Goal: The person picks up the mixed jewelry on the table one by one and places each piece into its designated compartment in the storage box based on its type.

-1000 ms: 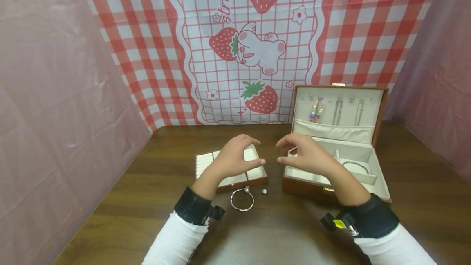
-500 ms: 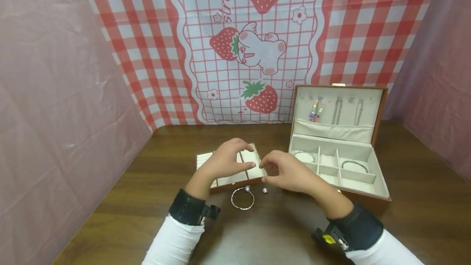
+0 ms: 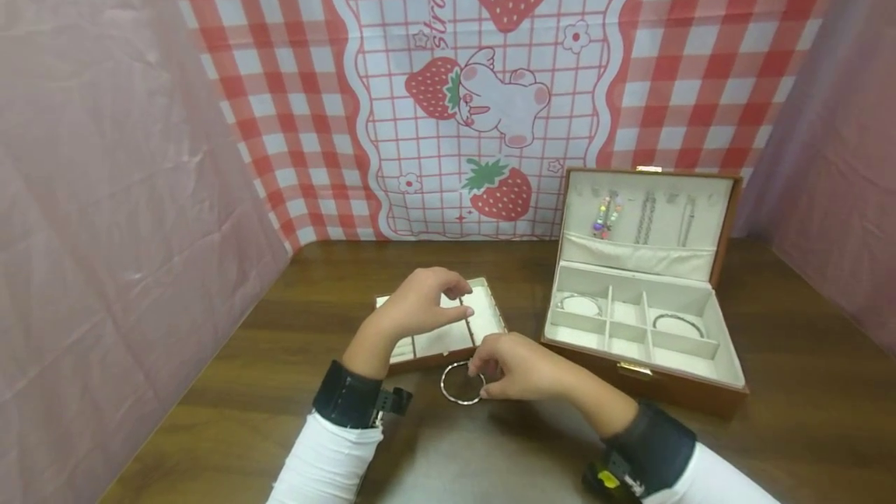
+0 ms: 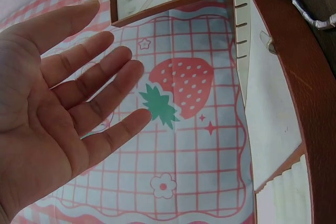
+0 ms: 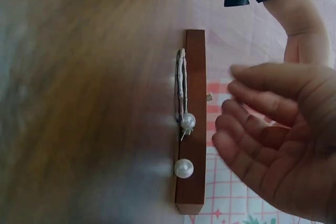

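Observation:
My left hand (image 3: 423, 303) hovers over the small brown tray (image 3: 418, 363), its fingers relaxed and holding nothing; the left wrist view shows the palm and spread fingers. In front of the tray lies a silver bracelet (image 3: 442, 386). My right hand (image 3: 521, 368) is over the bracelet's right side, fingers loosely bent. In the right wrist view, a gap shows between these fingers and the bracelet (image 5: 180, 85). At the bracelet's end sits a pearl piece (image 5: 188, 121) with a metal fitting, and a second pearl (image 5: 184, 168) lies beside it. My right hand hides both pearls in the head view.
An open brown jewellery box (image 3: 679, 389) stands at the right, with bangles in two compartments. Inside its lid hang a colourful beaded bracelet (image 3: 606, 218) and silver chains (image 3: 645, 218). A strawberry-print cloth (image 3: 392, 99) rises behind the wooden table (image 3: 259, 387).
My right hand has come left and toward me, from beside the jewellery box to over the bracelet. My left hand has drifted slightly left. The bracelet and tray stay in place.

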The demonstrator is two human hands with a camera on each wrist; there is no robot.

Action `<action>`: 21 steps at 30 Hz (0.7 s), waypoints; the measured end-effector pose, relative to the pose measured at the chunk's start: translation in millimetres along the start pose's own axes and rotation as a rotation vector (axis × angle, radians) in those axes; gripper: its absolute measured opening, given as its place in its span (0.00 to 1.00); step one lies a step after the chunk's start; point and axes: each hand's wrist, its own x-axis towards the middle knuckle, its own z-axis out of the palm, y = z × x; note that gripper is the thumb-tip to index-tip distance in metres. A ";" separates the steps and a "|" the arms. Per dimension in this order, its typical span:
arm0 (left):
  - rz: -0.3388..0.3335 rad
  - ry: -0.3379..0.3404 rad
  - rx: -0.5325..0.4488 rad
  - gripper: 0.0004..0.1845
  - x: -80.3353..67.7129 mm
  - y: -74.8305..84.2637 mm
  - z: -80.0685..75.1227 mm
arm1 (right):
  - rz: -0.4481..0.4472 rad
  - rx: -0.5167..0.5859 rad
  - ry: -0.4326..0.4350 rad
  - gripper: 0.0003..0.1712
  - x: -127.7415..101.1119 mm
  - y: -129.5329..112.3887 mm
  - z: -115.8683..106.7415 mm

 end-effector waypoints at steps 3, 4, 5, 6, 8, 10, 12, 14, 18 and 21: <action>-0.025 0.000 0.023 0.14 -0.5 -0.3 -2.2 | -0.023 -0.090 0.002 0.11 1.8 -0.8 2.6; -0.036 0.004 0.028 0.14 -0.8 -0.3 -3.2 | -0.029 -0.112 -0.002 0.11 2.6 -1.9 3.0; -0.046 0.008 0.034 0.14 -1.1 -0.4 -4.2 | -0.032 -0.128 -0.009 0.11 3.4 -2.9 3.5; -0.056 0.014 0.038 0.14 -1.4 -0.5 -5.2 | -0.035 -0.138 -0.015 0.10 4.2 -3.6 4.3; -0.071 0.022 0.041 0.15 -1.6 -0.6 -6.7 | -0.038 -0.141 -0.023 0.09 5.4 -4.5 6.6; -0.079 0.026 0.042 0.15 -1.8 -1.2 -7.7 | -0.036 -0.131 -0.025 0.08 6.1 -4.3 9.8; -0.077 0.031 0.042 0.15 -2.1 -1.5 -8.5 | -0.045 -0.124 -0.020 0.08 6.4 -3.0 13.8; -0.077 0.032 0.037 0.16 -2.4 -1.7 -9.1 | -0.049 -0.127 -0.016 0.07 6.1 -1.4 17.4; -0.075 0.036 0.027 0.17 -3.6 -1.6 -10.3 | -0.056 -0.160 -0.026 0.08 4.2 3.3 23.5; -0.082 0.035 0.022 0.17 -4.7 -2.1 -10.6 | -0.074 -0.185 -0.022 0.08 3.4 5.7 26.4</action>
